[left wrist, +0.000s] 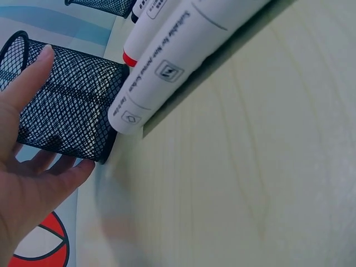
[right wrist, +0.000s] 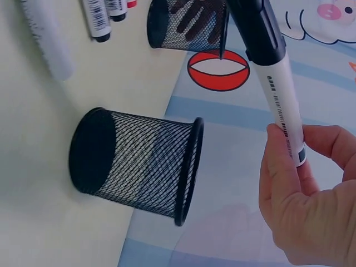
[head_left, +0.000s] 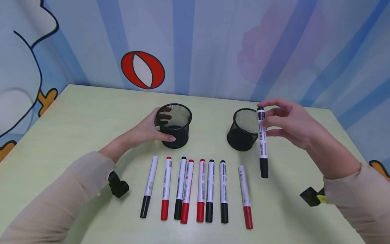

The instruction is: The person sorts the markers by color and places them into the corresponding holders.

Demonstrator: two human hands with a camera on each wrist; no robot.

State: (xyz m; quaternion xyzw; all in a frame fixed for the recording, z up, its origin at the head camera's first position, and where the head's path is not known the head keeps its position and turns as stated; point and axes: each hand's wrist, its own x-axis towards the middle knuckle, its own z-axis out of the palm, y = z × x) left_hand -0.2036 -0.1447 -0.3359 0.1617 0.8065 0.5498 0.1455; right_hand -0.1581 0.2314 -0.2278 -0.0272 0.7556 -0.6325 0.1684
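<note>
Black-capped marker (head_left: 262,144) is off the table (head_left: 91,112), pinched by right hand (head_left: 289,123), just right of the right mesh cup (head_left: 242,138). Left hand (head_left: 149,130) grips the left mesh cup (head_left: 180,135). Eight other markers (head_left: 201,186) lie in the near row; none visible in either cup. Looks barely started; I'd say all nine remain.

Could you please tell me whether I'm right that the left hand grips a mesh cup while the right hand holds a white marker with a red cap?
Not quite: the cap on the white marker in the right hand is black, as the head view shows. The left hand does grip a mesh cup.
</note>
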